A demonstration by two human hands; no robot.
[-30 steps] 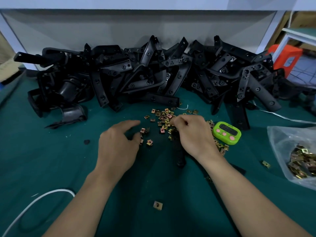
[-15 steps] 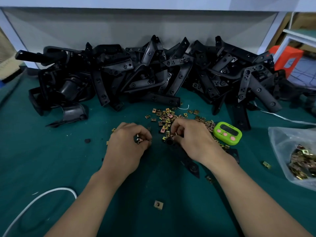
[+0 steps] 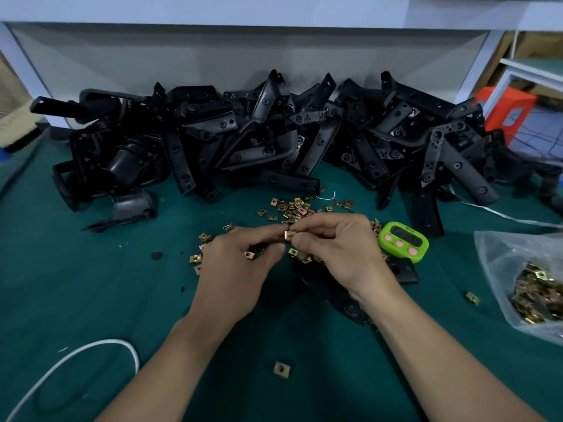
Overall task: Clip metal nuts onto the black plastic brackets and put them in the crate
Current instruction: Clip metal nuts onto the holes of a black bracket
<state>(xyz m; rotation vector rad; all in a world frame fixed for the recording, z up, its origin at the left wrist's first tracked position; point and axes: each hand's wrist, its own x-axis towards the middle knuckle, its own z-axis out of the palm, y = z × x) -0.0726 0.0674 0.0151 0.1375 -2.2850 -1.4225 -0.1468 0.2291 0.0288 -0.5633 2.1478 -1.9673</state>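
Observation:
My right hand (image 3: 338, 254) pinches a brass-coloured metal nut (image 3: 289, 235) between thumb and forefinger, above the green mat. My left hand (image 3: 234, 269) meets it there: its forefinger tip touches the same nut, and its curled fingers hold another nut (image 3: 249, 254). A black plastic bracket (image 3: 347, 306) lies flat on the mat under my right hand and wrist, mostly hidden. Loose nuts (image 3: 292, 208) are scattered just beyond both hands. No crate is in view.
A big pile of black brackets (image 3: 274, 141) runs along the back wall. A green timer (image 3: 402, 241) sits right of my hands, and a plastic bag of nuts (image 3: 530, 281) lies at the right edge. Nearer me are a lone nut (image 3: 281, 369) and a white cable (image 3: 76, 354).
Both hands have come together and risen slightly. The left hand gathered nuts from the mat, and the right hand now pinches one nut between the two hands.

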